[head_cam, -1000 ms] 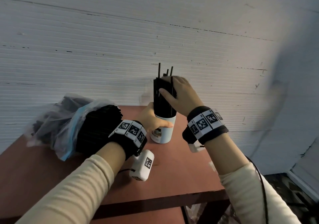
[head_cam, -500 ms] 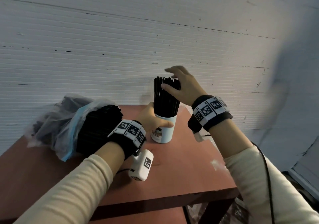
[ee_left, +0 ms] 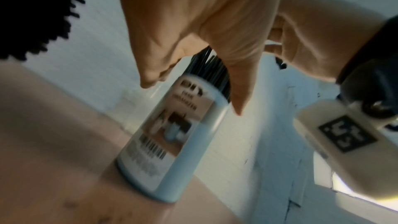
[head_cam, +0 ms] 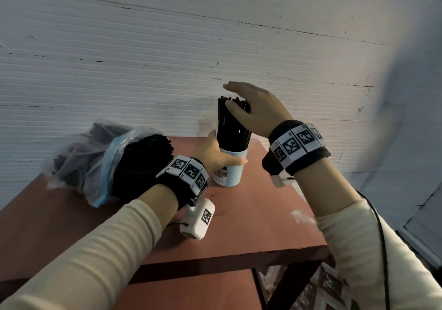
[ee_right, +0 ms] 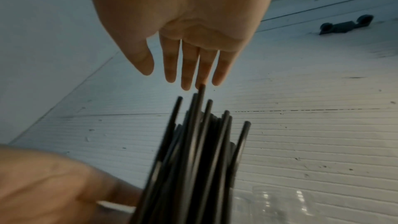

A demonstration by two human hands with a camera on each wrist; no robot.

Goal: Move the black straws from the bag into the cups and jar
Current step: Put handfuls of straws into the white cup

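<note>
Black straws [head_cam: 233, 123] stood upright in the cup [head_cam: 229, 168] directly beneath our flat, spread right grip [head_cam: 253, 111]; our left grip [head_cam: 215, 156] clasped the cup; the bag [head_cam: 102, 156] lay left of it.

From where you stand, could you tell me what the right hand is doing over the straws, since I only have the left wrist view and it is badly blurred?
Observer: The right hand is flat above the black straws, fingers straight, gripping nothing.
Operator: Thank you. Are the straw tops level?
Observer: Not in the right wrist view: a few tips stand higher than the rest, and the tallest reaches the fingertips.
Operator: And are there more straws left to move?
Observer: Yes, the head view shows the plastic bag lying on the table left of the cup, with a thick bundle sticking out of its mouth. The left hand grips the cup.
</note>
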